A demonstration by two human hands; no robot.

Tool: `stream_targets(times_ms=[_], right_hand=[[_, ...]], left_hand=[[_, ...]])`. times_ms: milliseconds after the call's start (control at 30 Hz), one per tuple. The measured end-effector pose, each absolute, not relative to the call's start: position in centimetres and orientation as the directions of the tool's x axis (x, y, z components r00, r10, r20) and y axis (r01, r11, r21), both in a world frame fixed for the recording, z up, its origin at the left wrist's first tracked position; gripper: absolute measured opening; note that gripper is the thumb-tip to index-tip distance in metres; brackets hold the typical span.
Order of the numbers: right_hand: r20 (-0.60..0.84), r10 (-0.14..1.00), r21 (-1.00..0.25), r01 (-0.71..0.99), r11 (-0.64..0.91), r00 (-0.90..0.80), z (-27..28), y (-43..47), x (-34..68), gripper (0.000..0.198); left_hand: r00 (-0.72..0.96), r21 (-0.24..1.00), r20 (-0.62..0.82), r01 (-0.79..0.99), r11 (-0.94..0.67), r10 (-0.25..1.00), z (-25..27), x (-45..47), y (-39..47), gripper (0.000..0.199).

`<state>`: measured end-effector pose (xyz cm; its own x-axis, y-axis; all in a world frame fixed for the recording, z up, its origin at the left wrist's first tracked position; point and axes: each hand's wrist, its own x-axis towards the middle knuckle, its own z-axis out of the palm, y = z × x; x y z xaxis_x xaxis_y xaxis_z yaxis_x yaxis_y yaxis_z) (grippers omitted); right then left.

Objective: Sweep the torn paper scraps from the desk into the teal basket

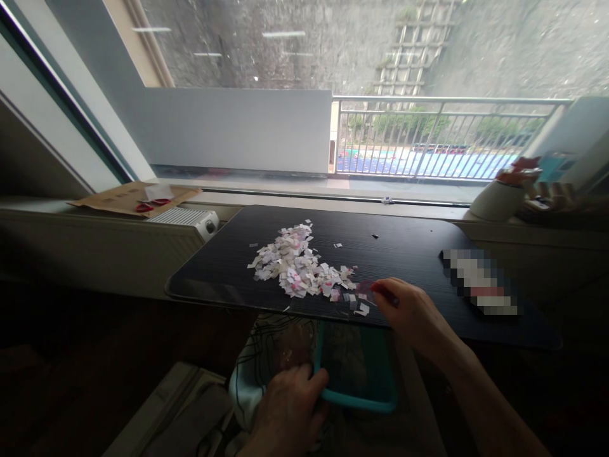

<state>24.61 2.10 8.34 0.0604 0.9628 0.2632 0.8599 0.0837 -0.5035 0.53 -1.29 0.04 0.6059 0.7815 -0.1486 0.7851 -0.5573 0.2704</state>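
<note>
A heap of small white and pink paper scraps (297,263) is spread over the dark tabletop (394,254). At the heap's right end, my right hand (412,311) is closed in a pinch on a pinkish see-through piece (364,290), whose exact kind I cannot make out. It is low over the table, close to a few loose scraps. Below the table's front edge, my left hand (290,406) grips the left rim of a teal-rimmed container (356,401). Pale contents show dimly inside; the table edge hides its far end.
Red-handled scissors (151,204) lie on a brown paper envelope (128,197) at the left, beside a white radiator (185,221). A blurred-out object (480,282) rests on the table's right side. A white vase (497,197) stands on the sill before the window.
</note>
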Motion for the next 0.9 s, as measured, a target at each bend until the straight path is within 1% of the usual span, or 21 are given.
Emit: stream_targets(times_ms=[67, 200, 433, 500, 633, 767, 800, 900], right_hand=[[0.251, 0.967, -0.496, 0.863, 0.094, 0.04, 8.5, 2.1, 24.7, 0.023], [0.252, 0.965, -0.448, 0.892, 0.052, 0.07, 8.7, 1.7, 24.9, 0.022], [0.244, 0.97, -0.5, 0.857, 0.128, -0.002, 8.7, 0.8, 22.6, 0.022], [0.249, 0.968, -0.498, 0.856, 0.141, -0.014, 8.6, 1.2, 22.1, 0.022], [0.283, 0.958, -0.453, 0.886, 0.1, 0.036, 8.4, 1.7, 22.2, 0.023], [0.261, 0.965, -0.47, 0.87, 0.147, -0.022, 8.4, 1.2, 22.3, 0.023], [0.262, 0.965, -0.471, 0.87, 0.143, -0.017, 8.5, 0.9, 22.3, 0.023], [0.272, 0.96, -0.436, 0.897, 0.066, 0.062, 8.6, 0.3, 22.3, 0.022]], left_hand=[[0.604, 0.274, -0.142, 0.785, -0.555, 0.784, 0.0, 0.6, -1.3, 0.018], [0.599, 0.262, -0.153, 0.792, -0.552, 0.786, 0.1, 0.6, -1.3, 0.019], [0.592, 0.253, -0.177, 0.799, -0.545, 0.786, 0.3, 0.7, -1.3, 0.019], [0.601, 0.262, -0.162, 0.791, -0.553, 0.782, 0.3, 0.7, -1.3, 0.019], [0.612, 0.263, -0.128, 0.78, -0.568, 0.781, 0.2, 0.7, -1.2, 0.017], [0.61, 0.267, -0.124, 0.78, -0.565, 0.783, 0.2, 0.7, -1.3, 0.016], [0.608, 0.27, -0.121, 0.781, -0.563, 0.785, 0.2, 0.7, -1.3, 0.017], [0.609, 0.281, -0.11, 0.777, -0.563, 0.785, 0.2, 0.7, -1.5, 0.018]])
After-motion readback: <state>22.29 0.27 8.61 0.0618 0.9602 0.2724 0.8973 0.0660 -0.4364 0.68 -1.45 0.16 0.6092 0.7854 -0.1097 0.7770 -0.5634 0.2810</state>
